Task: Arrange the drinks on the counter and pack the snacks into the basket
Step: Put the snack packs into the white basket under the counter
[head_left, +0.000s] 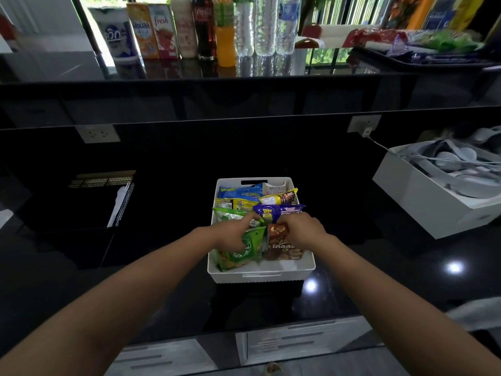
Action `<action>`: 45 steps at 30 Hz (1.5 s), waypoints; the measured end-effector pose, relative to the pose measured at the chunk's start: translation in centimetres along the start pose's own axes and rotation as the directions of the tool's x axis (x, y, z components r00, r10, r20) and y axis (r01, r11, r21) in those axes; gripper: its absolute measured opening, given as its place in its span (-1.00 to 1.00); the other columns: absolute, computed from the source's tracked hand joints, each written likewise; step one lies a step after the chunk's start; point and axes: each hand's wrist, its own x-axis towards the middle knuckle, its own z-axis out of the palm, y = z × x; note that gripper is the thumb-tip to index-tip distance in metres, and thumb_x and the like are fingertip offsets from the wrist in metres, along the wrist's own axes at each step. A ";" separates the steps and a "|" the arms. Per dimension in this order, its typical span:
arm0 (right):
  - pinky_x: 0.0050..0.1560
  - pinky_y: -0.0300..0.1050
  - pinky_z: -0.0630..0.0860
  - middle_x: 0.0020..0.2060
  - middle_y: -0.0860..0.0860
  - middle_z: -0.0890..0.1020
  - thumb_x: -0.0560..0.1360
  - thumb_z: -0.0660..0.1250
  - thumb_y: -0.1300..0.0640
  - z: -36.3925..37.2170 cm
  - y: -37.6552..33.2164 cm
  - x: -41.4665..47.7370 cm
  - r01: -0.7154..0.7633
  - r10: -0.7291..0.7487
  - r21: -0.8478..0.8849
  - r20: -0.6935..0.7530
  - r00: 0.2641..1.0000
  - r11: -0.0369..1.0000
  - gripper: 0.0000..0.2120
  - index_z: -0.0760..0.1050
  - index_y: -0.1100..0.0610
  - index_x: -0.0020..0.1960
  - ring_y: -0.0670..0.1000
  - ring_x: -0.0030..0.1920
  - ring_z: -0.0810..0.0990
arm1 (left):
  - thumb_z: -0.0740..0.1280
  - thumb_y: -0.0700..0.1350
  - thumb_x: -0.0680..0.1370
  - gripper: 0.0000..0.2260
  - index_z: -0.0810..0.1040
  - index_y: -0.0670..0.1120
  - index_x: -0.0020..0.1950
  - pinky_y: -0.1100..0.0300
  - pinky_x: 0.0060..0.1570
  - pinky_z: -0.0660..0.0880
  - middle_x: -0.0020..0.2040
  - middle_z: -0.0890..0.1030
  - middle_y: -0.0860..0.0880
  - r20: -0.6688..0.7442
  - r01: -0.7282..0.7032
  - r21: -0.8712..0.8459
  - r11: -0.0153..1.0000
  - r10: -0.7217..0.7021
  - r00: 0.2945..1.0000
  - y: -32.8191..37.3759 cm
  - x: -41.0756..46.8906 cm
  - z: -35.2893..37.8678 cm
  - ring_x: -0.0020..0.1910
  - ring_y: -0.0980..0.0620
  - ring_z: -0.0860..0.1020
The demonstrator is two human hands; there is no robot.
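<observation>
A white basket (307,263) sits on the black lower counter, filled with several snack packs. My left hand (233,233) grips the top of a green snack bag (244,253) standing at the basket's front left. My right hand (303,232) grips the top of a brown snack pack (282,249) at the front right. Behind them lie a purple pack (279,211), yellow packs and a blue pack (241,192). On the raised counter at the back stands a row of drinks: juice cartons (151,31), a cola bottle (204,25), an orange bottle (225,36) and water bottles (265,25).
A black wire basket (119,202) stands at the left on the lower counter. A white box (423,199) of white items with a cable sits at the right. A dark tray (423,63) with bagged goods rests on the raised counter's right. Wall sockets (97,133) face me.
</observation>
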 end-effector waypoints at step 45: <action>0.35 0.10 0.33 0.50 0.06 0.26 0.61 0.15 -0.06 1.2 1.2 6.2 0.049 -0.041 0.128 -0.066 0.997 0.991 -0.58 0.34 -0.02 0.45 0.19 0.46 0.21 | 0.10 0.48 0.40 -0.20 0.22 -0.04 0.43 -0.09 0.34 0.13 0.36 0.26 -0.14 -0.536 0.480 0.500 0.721 -0.178 0.825 -2.5 6.4 2.0 0.39 -0.15 0.20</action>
